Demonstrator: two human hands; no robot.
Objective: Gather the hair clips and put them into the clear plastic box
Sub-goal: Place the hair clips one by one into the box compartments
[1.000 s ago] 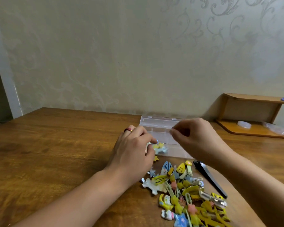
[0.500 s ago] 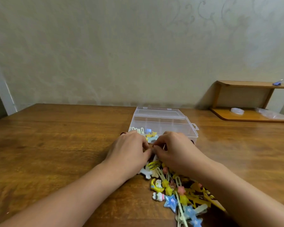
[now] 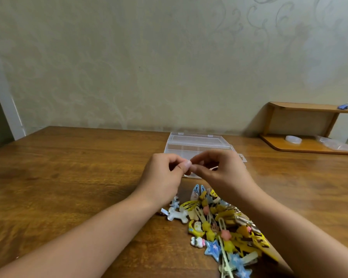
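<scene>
Head view. Clear plastic box (image 3: 197, 146), lid up, on wooden table (image 3: 78, 177) w/ hair clips (image 3: 219, 221) heaped just in front, nearer the person: mostly yellow, plus blue stars, a white bone shape. Left hand (image 3: 163, 177) & right hand (image 3: 219, 173) meet fingertip to fingertip over the box's front edge, fingers curled; whether they pinch a clip cannot be told (blurred). Shelf (image 3: 309, 145) far right.

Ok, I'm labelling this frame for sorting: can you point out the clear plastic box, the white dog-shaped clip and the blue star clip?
clear plastic box (image 3: 197, 141), head view, lid top.
white dog-shaped clip (image 3: 177, 215), head view, body.
blue star clip (image 3: 213, 248), head view, centre.
</scene>
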